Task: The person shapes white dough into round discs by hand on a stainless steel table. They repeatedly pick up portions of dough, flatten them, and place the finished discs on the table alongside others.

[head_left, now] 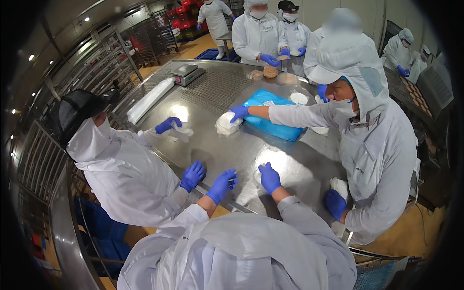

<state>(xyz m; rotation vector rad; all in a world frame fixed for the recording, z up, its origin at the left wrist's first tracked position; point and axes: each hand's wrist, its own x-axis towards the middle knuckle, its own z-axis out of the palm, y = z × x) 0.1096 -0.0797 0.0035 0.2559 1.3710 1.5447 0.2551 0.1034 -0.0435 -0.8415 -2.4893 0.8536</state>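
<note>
My left hand, in a blue glove, is held over the near edge of the steel table. Its fingers stretch to the right, apart, with nothing seen in them. Across from it, my right hand, also gloved in blue, has its fingers drawn together and pointing left. A faint pale shape shows by its fingertips; I cannot make out whether it is a thin sheet or glare. Farther up, a co-worker's gloved hand rests on a stack of white sheets, beside a blue plastic bag.
Left of me, a co-worker holds a crumpled white sheet. Another co-worker leans in from the right, gripping a white bundle. A scale, a wire rack and brown food stacks occupy the far side.
</note>
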